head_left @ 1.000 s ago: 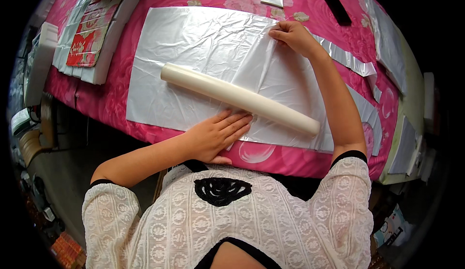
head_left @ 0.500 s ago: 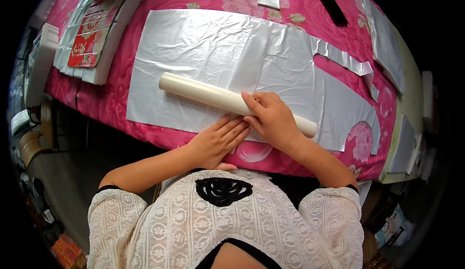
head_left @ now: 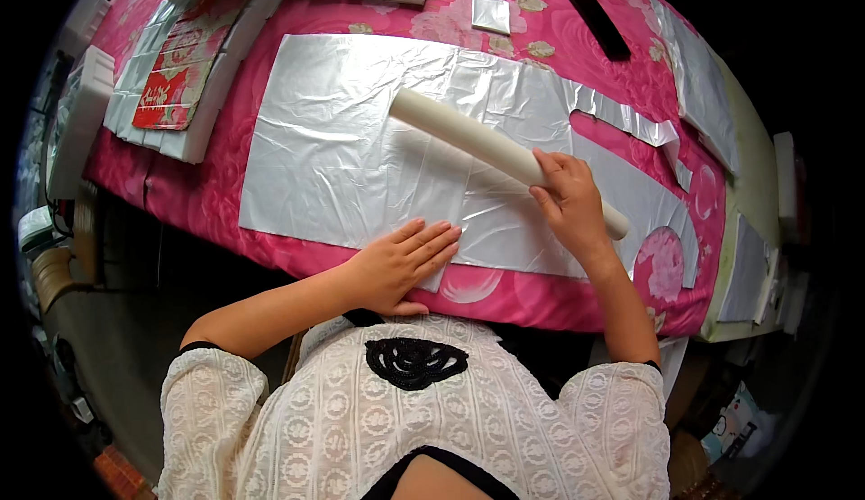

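A large silvery-white plastic bag (head_left: 315, 140) lies spread over the pink floral tablecloth, creased in places, with handle-shaped cutouts toward its right end. My right hand (head_left: 571, 195) grips a smooth cream-white tube (head_left: 464, 132) right of its middle. The tube slants from upper left to lower right over the bag; the shadow beneath suggests its left end is raised. At the bag's near edge, my left hand (head_left: 410, 261) rests flat with fingers stretched out, touching the plastic. The palm side of both hands is hidden.
A flat folded packet (head_left: 490, 13) and a black bar-shaped object (head_left: 599, 27) lie beyond the bag. Stacks of white packs stand at far left, one topped by a red patterned sheet (head_left: 194, 59). More silvery sheets (head_left: 698, 86) lie at the right edge.
My right hand has moved right and slightly away from me, carrying the tube with it; the tube now slants more steeply. My left hand stays near the bag's near edge.
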The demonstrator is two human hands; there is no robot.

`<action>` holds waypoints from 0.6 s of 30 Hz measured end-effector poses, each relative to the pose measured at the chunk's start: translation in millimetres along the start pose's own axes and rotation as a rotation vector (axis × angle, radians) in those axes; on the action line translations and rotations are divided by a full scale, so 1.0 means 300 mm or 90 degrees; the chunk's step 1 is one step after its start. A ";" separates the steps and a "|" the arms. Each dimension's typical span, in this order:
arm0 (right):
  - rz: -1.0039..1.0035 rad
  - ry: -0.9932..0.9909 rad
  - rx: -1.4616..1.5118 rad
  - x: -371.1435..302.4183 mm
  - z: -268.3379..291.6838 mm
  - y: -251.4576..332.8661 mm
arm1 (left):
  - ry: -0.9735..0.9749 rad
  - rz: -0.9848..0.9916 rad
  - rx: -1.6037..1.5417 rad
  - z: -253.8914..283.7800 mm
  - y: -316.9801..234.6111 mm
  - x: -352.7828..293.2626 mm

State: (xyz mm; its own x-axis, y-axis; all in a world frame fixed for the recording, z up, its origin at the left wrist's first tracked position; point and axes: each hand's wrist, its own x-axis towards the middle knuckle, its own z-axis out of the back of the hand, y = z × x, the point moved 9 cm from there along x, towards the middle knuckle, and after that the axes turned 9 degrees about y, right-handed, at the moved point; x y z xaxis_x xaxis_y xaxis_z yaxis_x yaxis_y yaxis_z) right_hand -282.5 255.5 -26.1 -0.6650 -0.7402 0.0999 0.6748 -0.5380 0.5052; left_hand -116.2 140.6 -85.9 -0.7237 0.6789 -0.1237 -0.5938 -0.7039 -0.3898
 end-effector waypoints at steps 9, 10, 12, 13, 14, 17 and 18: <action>0.199 0.015 -0.049 0.196 -0.174 0.206 | 0.015 0.096 0.073 -0.064 -0.082 0.012; 0.202 -0.015 -0.058 0.253 -0.168 0.183 | 0.016 0.095 0.066 -0.064 -0.078 0.013; 0.177 -0.042 -0.079 0.369 -0.158 0.118 | -0.009 0.053 0.052 -0.063 -0.080 0.009; 0.168 -0.040 -0.081 0.424 -0.160 0.085 | -0.020 0.035 0.045 -0.063 -0.080 0.000; 0.156 -0.038 -0.084 0.466 -0.155 0.063 | -0.033 0.017 0.030 -0.054 -0.079 -0.014; 0.155 -0.122 -0.098 0.479 -0.118 0.055 | -0.082 -0.036 -0.005 -0.018 -0.069 -0.067; 0.160 -0.170 -0.112 0.469 -0.099 0.061 | -0.106 -0.052 -0.009 -0.006 -0.066 -0.082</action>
State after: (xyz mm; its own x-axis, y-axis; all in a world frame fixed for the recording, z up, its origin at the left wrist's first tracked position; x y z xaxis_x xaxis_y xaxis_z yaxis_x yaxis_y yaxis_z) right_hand -354.1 129.5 -28.4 -0.5166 -0.7392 0.4320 0.8559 -0.4314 0.2853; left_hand -85.9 138.2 -76.6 -0.7221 0.6891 0.0611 -0.6490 -0.6441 -0.4049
